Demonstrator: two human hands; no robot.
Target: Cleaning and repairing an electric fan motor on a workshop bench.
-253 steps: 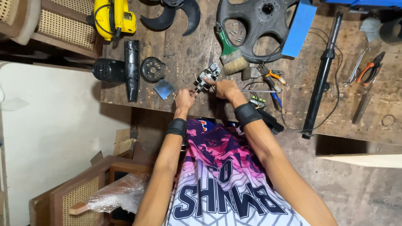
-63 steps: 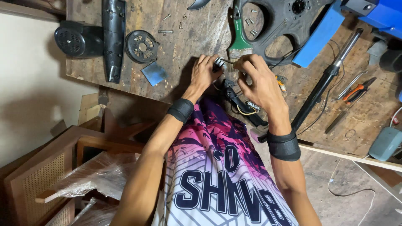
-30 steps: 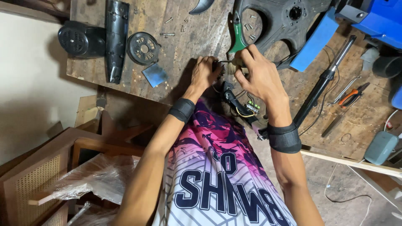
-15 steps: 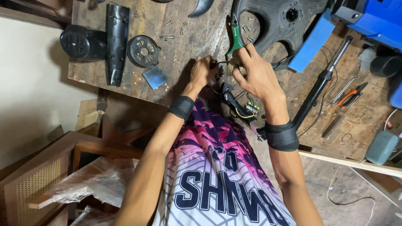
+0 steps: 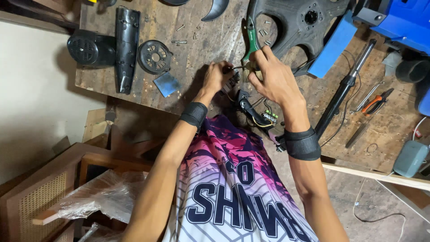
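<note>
- The left hand (image 5: 216, 77) is curled tight around a small dark part (image 5: 231, 81) just above the desk's near edge; what the part is cannot be told.
- The right hand (image 5: 272, 77) is closed on the green-handled pliers (image 5: 251, 39), whose handles point away across the desk, its tip hidden between the two hands.
- Both hands almost touch over the part; each wrist wears a black band.
- Just below the hands, a tangle of black and yellow wires with a small green connector (image 5: 270, 117) lies on the wooden desk (image 5: 197, 49).
- Beyond the hands sits a large black plastic frame (image 5: 309, 27); a blue flat piece (image 5: 333, 45) leans beside it.
- Left lie a round black grille disc (image 5: 155, 56), a long black housing (image 5: 126, 47) and a small blue-grey plate (image 5: 166, 84).
- Right lie a black rod (image 5: 342, 89) and orange-handled pliers (image 5: 375, 102).
</note>
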